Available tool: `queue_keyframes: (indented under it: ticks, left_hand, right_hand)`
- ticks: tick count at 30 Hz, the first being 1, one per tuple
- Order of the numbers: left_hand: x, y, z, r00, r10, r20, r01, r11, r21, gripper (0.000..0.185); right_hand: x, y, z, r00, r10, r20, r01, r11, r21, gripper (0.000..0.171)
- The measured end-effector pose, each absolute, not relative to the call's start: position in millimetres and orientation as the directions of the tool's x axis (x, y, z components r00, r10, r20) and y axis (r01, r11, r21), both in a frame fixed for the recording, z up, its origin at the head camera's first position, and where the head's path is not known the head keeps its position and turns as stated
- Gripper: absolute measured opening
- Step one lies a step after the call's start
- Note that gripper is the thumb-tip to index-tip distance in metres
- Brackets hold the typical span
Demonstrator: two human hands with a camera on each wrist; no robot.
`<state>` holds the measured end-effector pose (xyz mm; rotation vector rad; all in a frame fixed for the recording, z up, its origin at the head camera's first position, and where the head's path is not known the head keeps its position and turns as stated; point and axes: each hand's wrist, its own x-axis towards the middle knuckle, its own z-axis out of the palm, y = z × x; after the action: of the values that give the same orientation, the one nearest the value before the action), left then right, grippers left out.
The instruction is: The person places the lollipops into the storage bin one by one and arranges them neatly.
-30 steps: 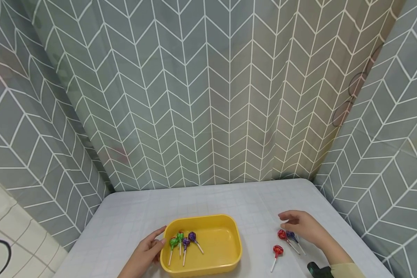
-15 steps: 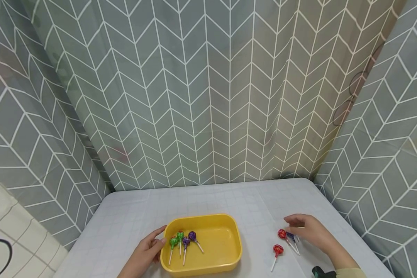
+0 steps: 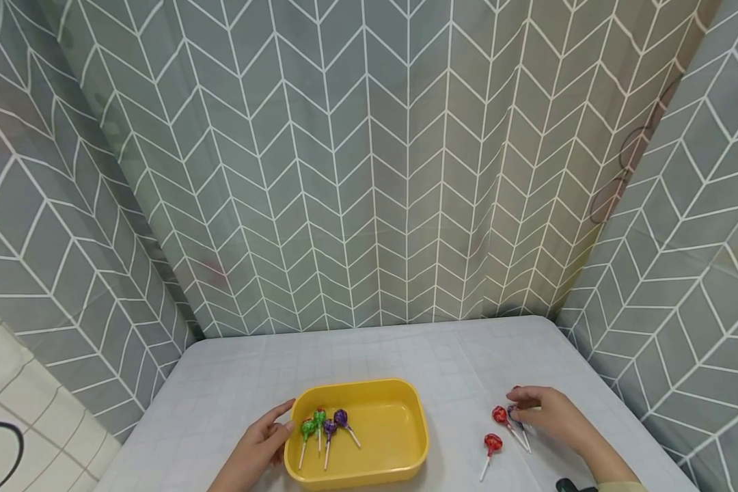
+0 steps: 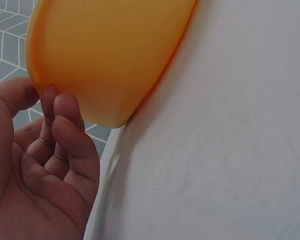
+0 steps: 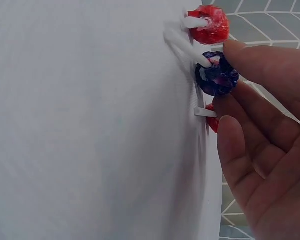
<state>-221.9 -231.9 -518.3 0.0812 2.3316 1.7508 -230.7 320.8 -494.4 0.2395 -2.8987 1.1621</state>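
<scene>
Two hands work on the white counter [image 3: 357,348]. A yellow tray [image 3: 400,437] sits there (four lollipops [image 3: 323,428] inside), and the left hand [image 3: 255,451] rests relaxed fingers against its left wall, grip released. Right of it, the right hand [image 3: 553,418] touches a purple lollipop [image 5: 217,79] between two red lollipops [image 3: 495,430], fingers not visibly clenched around it.
</scene>
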Motion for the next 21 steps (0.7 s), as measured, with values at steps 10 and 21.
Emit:
queue_keyframes:
  ticks: [10,21]
  left_hand:
    - [-222.5,-231.9,-518.3,-0.972,0.180,-0.154,-0.098,0.289,0.952,0.077]
    - [-223.1,-232.7,-519.6,-0.970,0.188,-0.153,-0.096,0.282,0.955,0.077]
  right_hand:
    - [-231.6,314.7,-495.3,-0.989,-0.131,0.067,-0.144,0.775,-0.616,0.025]
    - [-235.0,309.7,-497.7,-0.990,-0.125,0.057,-0.136,0.817,-0.560,0.022]
